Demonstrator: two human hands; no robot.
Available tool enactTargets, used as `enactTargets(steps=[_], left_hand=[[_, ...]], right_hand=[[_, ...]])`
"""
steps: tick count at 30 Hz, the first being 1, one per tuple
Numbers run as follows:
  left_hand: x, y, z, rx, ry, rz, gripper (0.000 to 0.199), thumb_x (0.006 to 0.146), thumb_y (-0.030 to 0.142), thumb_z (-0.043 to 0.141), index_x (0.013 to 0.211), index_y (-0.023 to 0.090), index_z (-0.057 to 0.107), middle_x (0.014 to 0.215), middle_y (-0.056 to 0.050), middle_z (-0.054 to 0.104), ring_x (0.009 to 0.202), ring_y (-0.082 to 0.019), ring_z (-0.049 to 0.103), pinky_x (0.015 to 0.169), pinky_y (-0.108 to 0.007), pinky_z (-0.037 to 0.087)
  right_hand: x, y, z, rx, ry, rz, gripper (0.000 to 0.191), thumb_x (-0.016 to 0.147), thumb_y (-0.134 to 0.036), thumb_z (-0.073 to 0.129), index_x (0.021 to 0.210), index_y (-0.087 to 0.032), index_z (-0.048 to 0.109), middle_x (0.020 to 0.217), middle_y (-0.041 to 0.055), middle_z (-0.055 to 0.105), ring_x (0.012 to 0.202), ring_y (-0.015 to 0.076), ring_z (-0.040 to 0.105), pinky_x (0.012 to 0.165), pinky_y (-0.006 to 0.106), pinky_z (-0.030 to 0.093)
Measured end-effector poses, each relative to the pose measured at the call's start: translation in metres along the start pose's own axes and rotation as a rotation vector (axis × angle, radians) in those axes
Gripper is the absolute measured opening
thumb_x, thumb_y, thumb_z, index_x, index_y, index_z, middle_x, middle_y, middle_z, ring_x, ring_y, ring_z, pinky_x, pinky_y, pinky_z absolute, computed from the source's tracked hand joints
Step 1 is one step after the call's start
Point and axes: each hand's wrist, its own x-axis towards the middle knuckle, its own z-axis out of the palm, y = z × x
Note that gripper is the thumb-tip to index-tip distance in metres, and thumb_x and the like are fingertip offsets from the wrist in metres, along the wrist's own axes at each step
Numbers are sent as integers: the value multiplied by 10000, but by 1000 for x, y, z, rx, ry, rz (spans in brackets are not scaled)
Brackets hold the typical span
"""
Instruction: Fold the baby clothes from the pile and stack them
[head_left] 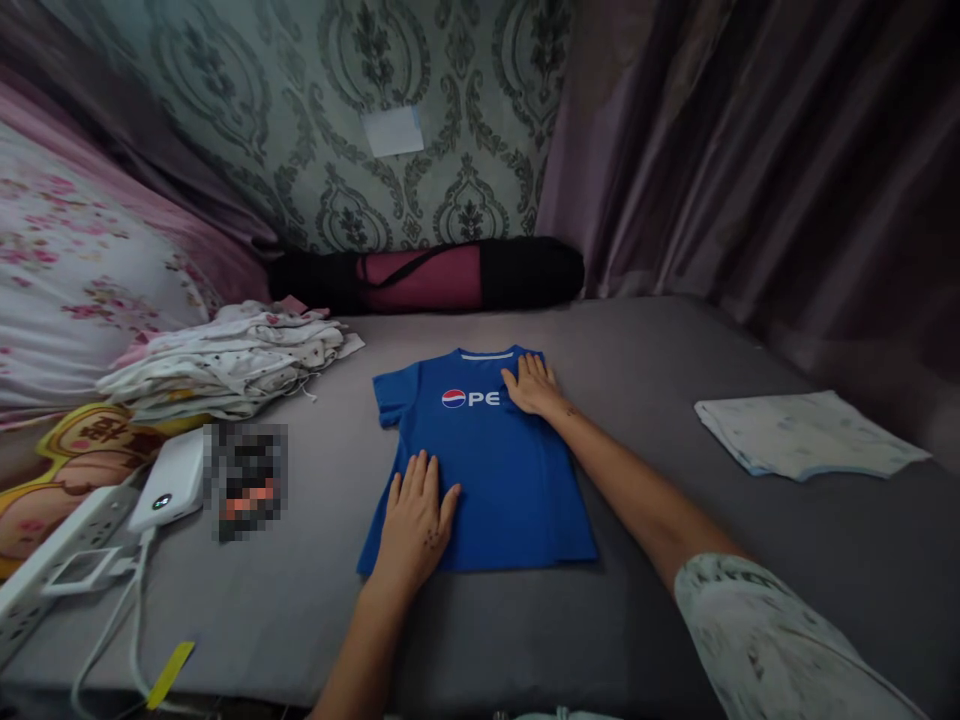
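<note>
A blue T-shirt [499, 480] with a round logo and white letters lies spread on the grey bed sheet [300, 590], its collar toward the wall. On the shirt's lower left part rests my left hand [418, 515], palm down, fingers stretched out and thumb apart. My right hand [532, 385] lies flat near the right shoulder, covering part of the lettering side. The right sleeve is not seen spread out; whether it is folded under or over is unclear.
Piled clothes [247, 355] lie at the left, near a white power bank [171, 480], cables and a power strip [67, 560]. A folded pale garment [810, 435] is at the right. A black and dark red bag [427, 278] lies along the wall.
</note>
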Motion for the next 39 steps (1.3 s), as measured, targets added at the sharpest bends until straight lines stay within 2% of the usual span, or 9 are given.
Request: enactTargets(steps=[7, 13, 19, 28, 32, 35, 37, 39], left_hand=[[-5, 3, -1, 5, 68, 35, 533, 976, 427, 310, 1382, 127, 484, 1430, -168, 475, 1348, -284, 424, 1091, -497, 369], [-4, 4, -5, -20, 33, 15, 546, 976, 439, 301, 1353, 106, 511, 1427, -171, 478, 1348, -281, 425, 1103, -477, 359], [-3, 4, -7, -31, 20, 5, 548, 978, 431, 290, 1352, 93, 505, 1436, -171, 468, 1353, -284, 417, 1111, -474, 344], [-5, 3, -7, -42, 41, 22, 543, 981, 426, 279, 1338, 91, 513, 1423, -175, 485, 1352, -295, 415, 1101, -474, 351], [-5, 2, -7, -32, 15, 15, 551, 979, 428, 289, 1341, 76, 508, 1428, -181, 476, 1351, -301, 414, 1104, -474, 343], [-5, 2, -7, -24, -12, 22, 564, 980, 425, 293, 1351, 51, 495, 1440, -187, 459, 1358, -305, 402, 1116, -470, 323], [-4, 2, -8, -24, -22, 20, 567, 980, 425, 297, 1354, 47, 493, 1442, -188, 457, 1365, -306, 390, 1120, -468, 318], [-4, 3, -8, -24, -31, 13, 562, 979, 425, 302, 1353, 53, 497, 1442, -185, 458, 1367, -304, 387, 1119, -464, 318]], right_hand=[[19, 9, 7, -68, 90, 29, 730, 968, -493, 197, 1467, 34, 274, 1551, 211, 232, 1436, 307, 174, 1158, 427, 122], [5, 16, 1, 22, 29, -37, 682, 980, -472, 143, 1504, -45, 228, 1582, 148, 177, 1456, 254, 136, 1172, 407, 116], [-57, 18, 2, -26, 9, -133, 730, 971, -511, 161, 1511, -20, 191, 1590, 159, 123, 1466, 261, 79, 1185, 416, 86], [-161, 9, 3, -25, -46, -101, 748, 962, -534, 146, 1515, -33, 198, 1582, 153, 153, 1464, 249, 97, 1192, 426, 108], [-207, 2, 3, -42, -14, -106, 739, 963, -541, 166, 1505, -47, 256, 1565, 157, 214, 1453, 247, 168, 1189, 413, 155], [-242, -7, 2, -65, 29, -136, 739, 971, -527, 192, 1483, -3, 288, 1549, 185, 244, 1447, 273, 185, 1183, 436, 177], [-258, -10, -2, -72, 41, -160, 744, 971, -532, 216, 1469, 13, 310, 1542, 197, 256, 1443, 284, 193, 1180, 443, 186], [-261, -10, -9, -67, 28, -182, 731, 973, -540, 215, 1450, -7, 366, 1522, 191, 310, 1432, 276, 236, 1178, 435, 197]])
